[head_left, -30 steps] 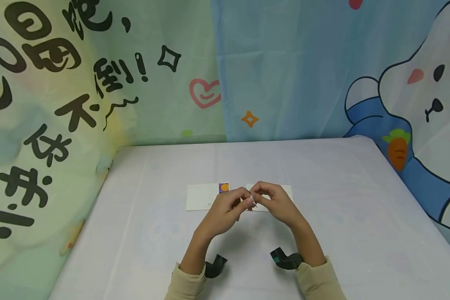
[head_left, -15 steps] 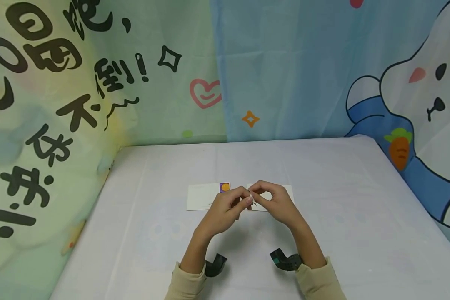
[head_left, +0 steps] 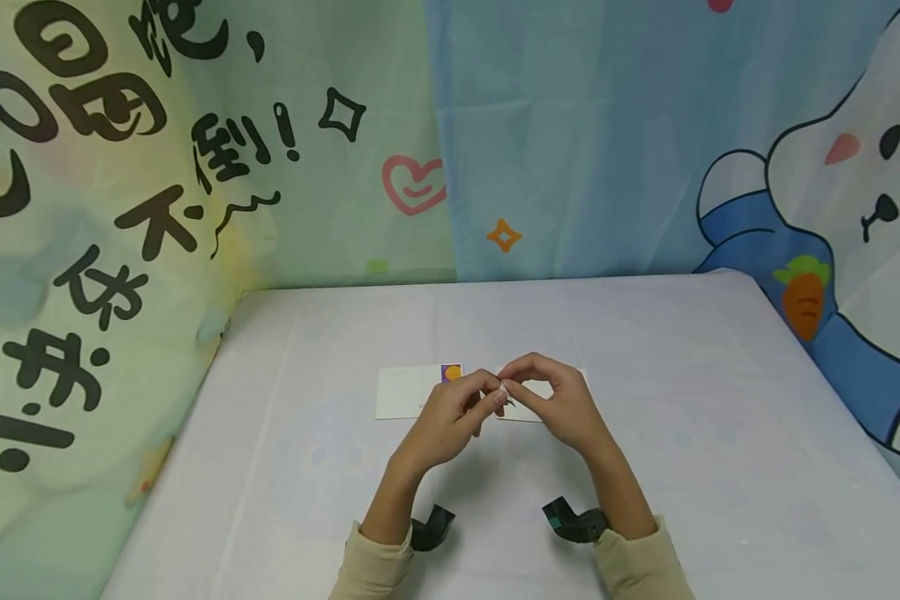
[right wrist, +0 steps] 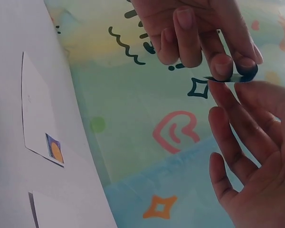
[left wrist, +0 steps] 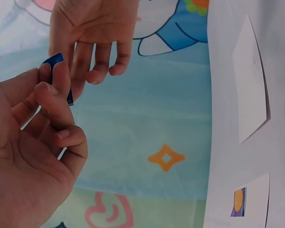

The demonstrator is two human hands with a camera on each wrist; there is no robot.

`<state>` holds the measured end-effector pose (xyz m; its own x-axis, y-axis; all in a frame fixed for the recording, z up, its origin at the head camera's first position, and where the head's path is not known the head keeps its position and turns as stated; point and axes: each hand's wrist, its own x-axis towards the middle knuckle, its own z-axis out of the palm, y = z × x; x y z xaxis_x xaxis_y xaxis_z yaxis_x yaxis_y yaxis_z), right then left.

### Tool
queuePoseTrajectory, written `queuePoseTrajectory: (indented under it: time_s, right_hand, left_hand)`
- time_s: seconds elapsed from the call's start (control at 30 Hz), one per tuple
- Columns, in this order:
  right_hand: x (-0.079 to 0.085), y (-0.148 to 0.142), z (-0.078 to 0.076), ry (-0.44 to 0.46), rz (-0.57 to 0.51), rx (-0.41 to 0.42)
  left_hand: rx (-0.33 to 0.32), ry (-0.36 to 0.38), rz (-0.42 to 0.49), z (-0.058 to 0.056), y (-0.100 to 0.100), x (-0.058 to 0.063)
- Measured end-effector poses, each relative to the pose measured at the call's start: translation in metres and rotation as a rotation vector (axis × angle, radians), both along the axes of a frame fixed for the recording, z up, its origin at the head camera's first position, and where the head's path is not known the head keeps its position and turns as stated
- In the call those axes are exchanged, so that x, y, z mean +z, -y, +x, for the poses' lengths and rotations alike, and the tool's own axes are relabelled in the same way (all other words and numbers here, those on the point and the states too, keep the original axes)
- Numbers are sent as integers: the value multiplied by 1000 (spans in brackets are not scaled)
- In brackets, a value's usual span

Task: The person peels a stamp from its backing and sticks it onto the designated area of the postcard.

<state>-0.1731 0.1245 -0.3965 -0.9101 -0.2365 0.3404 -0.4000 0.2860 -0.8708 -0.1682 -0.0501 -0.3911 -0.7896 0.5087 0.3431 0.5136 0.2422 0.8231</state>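
Thumb and index finger of my left hand (head_left: 446,425) pinch a small dark blue stamp (left wrist: 54,59), held up above the table. My right hand (head_left: 562,404) meets it from the other side, its thumb and index finger at the stamp's edge; its other fingers hang loosely in the left wrist view. Fingers cover most of the stamp. Behind the hands lie two white envelopes. The left envelope (head_left: 401,392) bears a purple stamp with an orange disc (head_left: 452,373) at its upper right corner. The right envelope (left wrist: 251,85) is partly hidden by my right hand in the head view.
A white cloth covers the table (head_left: 330,500). Printed curtains (head_left: 570,150) with lettering and a cartoon rabbit hang behind and beside it. A black wrist camera (head_left: 432,529) sits on my left wrist, another black camera (head_left: 576,521) on the right.
My right hand has lifted slightly at the stamp, while my left hand stays almost still. The head view has shifted a little. Both envelopes stay where they lie.
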Motion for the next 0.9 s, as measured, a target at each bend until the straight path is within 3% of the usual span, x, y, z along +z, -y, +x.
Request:
queuePoseTrajectory:
  time_s: [0.2,0.33,0.6,0.9]
  right_hand:
    - [4,-5,1,59,19,42]
    - [2,-9,0,46,28,90]
    - [-26,-20,-13,49,12,165]
    - [-29,-22,-15,55,-17,181]
  left_hand:
    - [-2,-6,3,0,1,2]
    - [4,4,-5,0,1,2]
    - [9,11,-12,-1,1,0]
    - [2,11,-9,-2,1,0]
